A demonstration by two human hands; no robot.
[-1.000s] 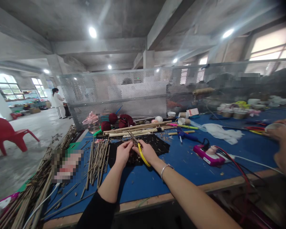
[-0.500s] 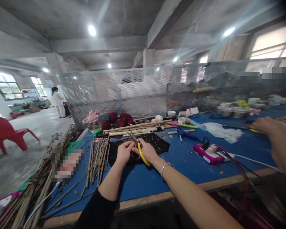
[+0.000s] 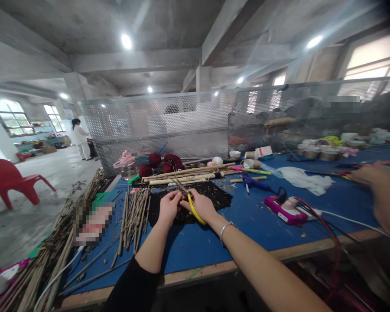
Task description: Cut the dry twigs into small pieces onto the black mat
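Note:
Yellow-handled scissors point(image 3: 195, 209) are in my right hand point(image 3: 202, 206), their metal blades pointing up and to the left. My left hand point(image 3: 169, 209) is pinched closed beside the right fingertips; whatever lies between its fingers is too small to make out. Both hands are over a black cloth point(image 3: 219, 197) strewn with small brown scraps. To the left of the cloth lies a row of thin dry sticks point(image 3: 134, 216). Behind the hands are longer pale sticks point(image 3: 188, 175) and dark red balls point(image 3: 155, 160).
A blue glue gun point(image 3: 258, 183) and a purple power strip point(image 3: 284, 212) with cables lie on the right. Beyond them is white plastic point(image 3: 305, 180). Another person's hands point(image 3: 365, 175) work at the far right. Bundled twigs point(image 3: 60, 229) line the left edge.
The scissor blades look closer together than before. My hands have barely moved. The other person's hands at the far right have shifted slightly to the right.

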